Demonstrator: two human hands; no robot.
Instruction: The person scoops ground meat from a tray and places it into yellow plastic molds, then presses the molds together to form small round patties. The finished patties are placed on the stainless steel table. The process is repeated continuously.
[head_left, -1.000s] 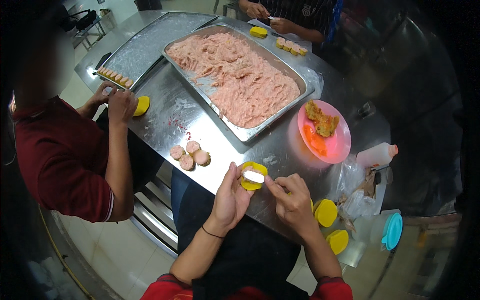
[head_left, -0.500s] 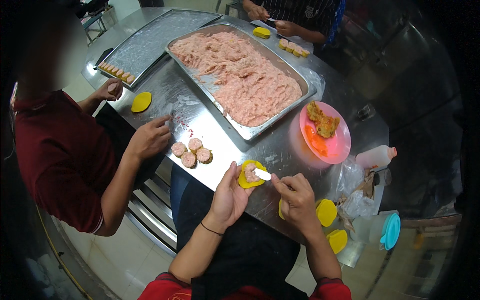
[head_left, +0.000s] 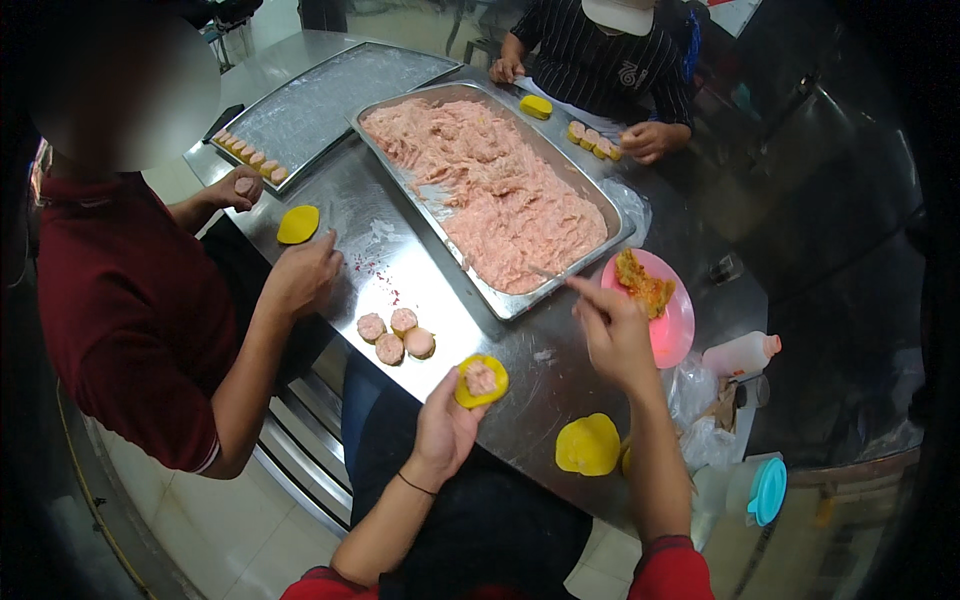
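Note:
My left hand [head_left: 443,432] is closed on a round yellow dumpling wrapper [head_left: 498,388], held by its edge above the front of the table. A dab of pink minced filling [head_left: 480,377] sits in the middle of that wrapper. With my right hand [head_left: 615,335] I grip a small spreader [head_left: 543,271], its blade at the filling in the near corner of the large metal tray [head_left: 508,308]. Most of the spreader's handle is hidden by my fingers. Several filled dumplings [head_left: 390,348] stand together to the left of my left hand.
Yellow wrappers [head_left: 588,445] lie near my right forearm. A pink plate [head_left: 675,330] with food, a bottle [head_left: 742,355] and a blue-lidded container [head_left: 767,492] line the right side. Two co-workers [head_left: 130,330] [head_left: 600,70] handle dumplings; a flat tray [head_left: 340,110] lies at the far left.
My right hand has moved up and away from the wrapper, carrying the spreader to the filling tray. The wrapper stays in my left hand. The far co-worker's hands have moved apart.

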